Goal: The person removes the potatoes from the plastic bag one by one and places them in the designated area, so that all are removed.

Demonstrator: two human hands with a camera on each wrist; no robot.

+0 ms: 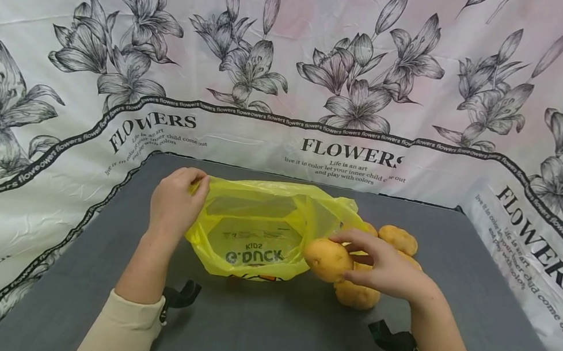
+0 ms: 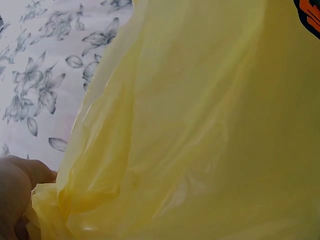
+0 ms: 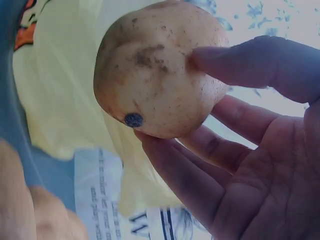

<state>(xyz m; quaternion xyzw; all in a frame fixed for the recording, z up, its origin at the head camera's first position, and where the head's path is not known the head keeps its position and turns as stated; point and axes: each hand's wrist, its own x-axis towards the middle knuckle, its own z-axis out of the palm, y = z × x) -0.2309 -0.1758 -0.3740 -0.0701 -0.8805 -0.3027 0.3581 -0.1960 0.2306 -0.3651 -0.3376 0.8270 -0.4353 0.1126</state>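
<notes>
A yellow plastic bag (image 1: 250, 264) lies on the table with its mouth spread wide toward me, dark printed letters showing through. My left hand (image 1: 176, 201) pinches the bag's left edge; the left wrist view shows the gathered plastic (image 2: 90, 200) between thumb and fingers. In my right hand (image 1: 381, 265) is a potato (image 1: 328, 260), held between thumb and fingertips at the right edge of the bag's mouth. Seen from the right wrist, this potato (image 3: 160, 75) has brown blemishes and a small dark spot low on its side.
Several other potatoes lie right of the bag, partly hidden by my right hand: one in front (image 1: 356, 295), another at the back (image 1: 398, 239). The grey table (image 1: 263, 335) is backed by a flower-printed sheet (image 1: 281, 83). Dark straps (image 1: 395, 339) hang at both wrists.
</notes>
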